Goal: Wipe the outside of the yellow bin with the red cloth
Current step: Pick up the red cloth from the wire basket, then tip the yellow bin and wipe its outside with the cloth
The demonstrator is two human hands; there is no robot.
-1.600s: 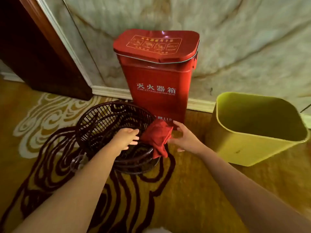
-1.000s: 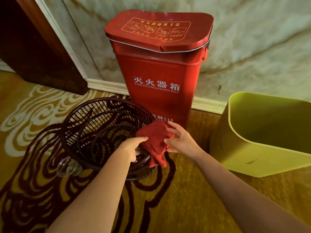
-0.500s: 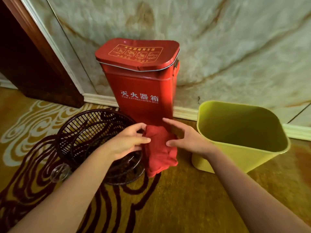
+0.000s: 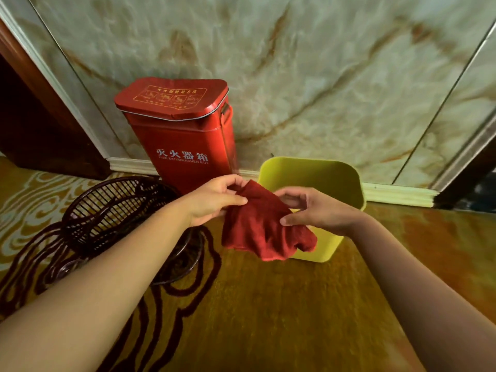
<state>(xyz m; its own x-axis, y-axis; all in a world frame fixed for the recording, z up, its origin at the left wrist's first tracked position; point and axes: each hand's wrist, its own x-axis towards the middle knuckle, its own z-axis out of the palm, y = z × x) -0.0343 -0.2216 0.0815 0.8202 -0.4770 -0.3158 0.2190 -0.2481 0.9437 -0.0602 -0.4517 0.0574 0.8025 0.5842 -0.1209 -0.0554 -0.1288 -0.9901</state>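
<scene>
The red cloth (image 4: 257,229) hangs in the air between my two hands, in front of the yellow bin (image 4: 346,181). My left hand (image 4: 214,200) pinches its upper left edge. My right hand (image 4: 314,210) grips its upper right part with thumb and fingers. The bin stands upright and open on the floor by the wall. The cloth and my right hand cover the bin's near left wall. The cloth's lower edge droops loose.
A red fire extinguisher box (image 4: 182,130) stands against the marble wall, left of the bin. A dark wicker basket (image 4: 115,210) sits on the patterned carpet at the left. A dark wooden door frame (image 4: 40,116) is at far left.
Both hands lifted the cloth off the basket's rim and carried it right, in front of the yellow bin. The view has pulled back and up.
</scene>
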